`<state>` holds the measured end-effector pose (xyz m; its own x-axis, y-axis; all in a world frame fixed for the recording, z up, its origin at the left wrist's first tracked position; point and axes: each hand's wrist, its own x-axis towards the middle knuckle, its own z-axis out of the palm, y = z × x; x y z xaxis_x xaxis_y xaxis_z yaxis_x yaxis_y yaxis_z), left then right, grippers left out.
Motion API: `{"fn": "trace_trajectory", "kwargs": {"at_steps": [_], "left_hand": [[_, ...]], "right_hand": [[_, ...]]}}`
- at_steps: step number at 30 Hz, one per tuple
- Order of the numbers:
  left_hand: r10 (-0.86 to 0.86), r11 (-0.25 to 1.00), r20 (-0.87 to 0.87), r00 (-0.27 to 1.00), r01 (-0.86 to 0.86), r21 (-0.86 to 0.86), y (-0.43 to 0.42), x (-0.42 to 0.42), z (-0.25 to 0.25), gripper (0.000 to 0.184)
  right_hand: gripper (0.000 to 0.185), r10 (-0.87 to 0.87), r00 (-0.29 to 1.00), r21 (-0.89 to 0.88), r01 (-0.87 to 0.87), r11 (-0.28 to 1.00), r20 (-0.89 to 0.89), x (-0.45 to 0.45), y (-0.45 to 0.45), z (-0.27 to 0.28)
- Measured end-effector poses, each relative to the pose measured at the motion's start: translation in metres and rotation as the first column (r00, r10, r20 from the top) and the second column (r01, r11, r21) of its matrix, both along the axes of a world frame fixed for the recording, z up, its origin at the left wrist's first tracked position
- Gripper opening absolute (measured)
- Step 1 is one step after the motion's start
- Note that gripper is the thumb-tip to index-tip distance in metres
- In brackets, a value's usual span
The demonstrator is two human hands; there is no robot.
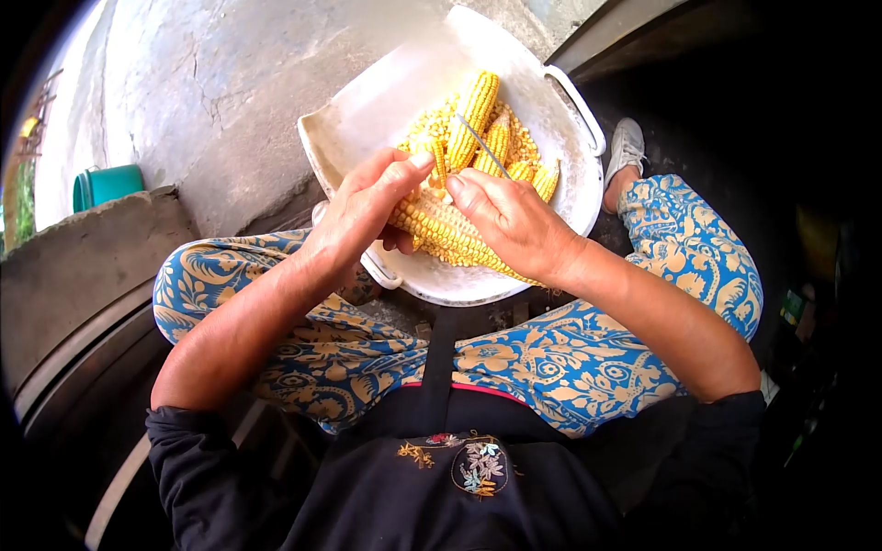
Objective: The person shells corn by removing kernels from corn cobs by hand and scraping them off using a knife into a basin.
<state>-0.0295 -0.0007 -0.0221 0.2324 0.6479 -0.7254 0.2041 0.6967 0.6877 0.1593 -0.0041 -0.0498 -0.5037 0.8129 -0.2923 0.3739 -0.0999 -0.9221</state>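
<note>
My left hand [367,207] is closed around one end of a corn cob [446,234], thumb on top. Part of that cob's upper side looks bare of kernels, while yellow rows cover its lower side. Over the cob's other side is my right hand [519,220], its fingers curled. A thin grey metal rod [482,145] sticks out from this hand, up and to the left; its grip end is hidden. Just beyond my hands, whole yellow corn cobs [474,119] lie on loose kernels [427,126] in a white plastic basin [358,119].
The basin stands between my legs, with a handle [581,110] at its far right and another handle [379,269] near my left knee. A low concrete ledge [101,243] runs along the left, with a green container [107,186] behind it. The right side is dark.
</note>
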Motion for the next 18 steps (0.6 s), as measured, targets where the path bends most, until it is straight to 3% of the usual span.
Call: {"fn": "trace_trajectory", "kwargs": {"at_steps": [3, 7, 10, 12, 15, 18], "left_hand": [[0.119, 0.99, 0.1, 0.988, -0.111, -0.089, -0.004, -0.002, 0.001, 0.054], [0.138, 0.988, 0.326, 0.935, -0.109, -0.106, -0.002, -0.008, 0.004, 0.048], [0.122, 0.99, 0.269, 0.955, -0.098, -0.101, -0.002, -0.006, 0.01, 0.043], [0.103, 0.992, 0.219, 0.97, -0.083, -0.1, -0.003, -0.005, 0.008, 0.041], [0.115, 0.992, 0.074, 0.991, -0.11, -0.065, -0.005, -0.003, -0.001, 0.038], [-0.001, 0.997, 0.017, 1.0, 0.002, -0.08, -0.005, -0.004, -0.005, 0.033]], "right_hand": [[0.038, -0.008, 1.0, -0.055, 0.007, 0.998, -0.019, 0.004, 0.004, 0.002], [0.038, -0.035, 0.997, -0.019, 0.034, 0.999, -0.07, 0.008, 0.005, -0.005], [0.037, -0.009, 0.999, -0.028, 0.008, 1.0, -0.052, 0.008, 0.003, -0.004], [0.036, -0.061, 0.997, 0.13, 0.065, 0.989, -0.037, 0.004, -0.004, -0.002], [0.034, 0.069, 0.992, 0.044, -0.074, 0.996, 0.11, 0.002, -0.004, 0.006], [0.035, 0.059, 0.997, 0.015, -0.06, 0.998, 0.056, 0.002, -0.006, -0.001]]}}
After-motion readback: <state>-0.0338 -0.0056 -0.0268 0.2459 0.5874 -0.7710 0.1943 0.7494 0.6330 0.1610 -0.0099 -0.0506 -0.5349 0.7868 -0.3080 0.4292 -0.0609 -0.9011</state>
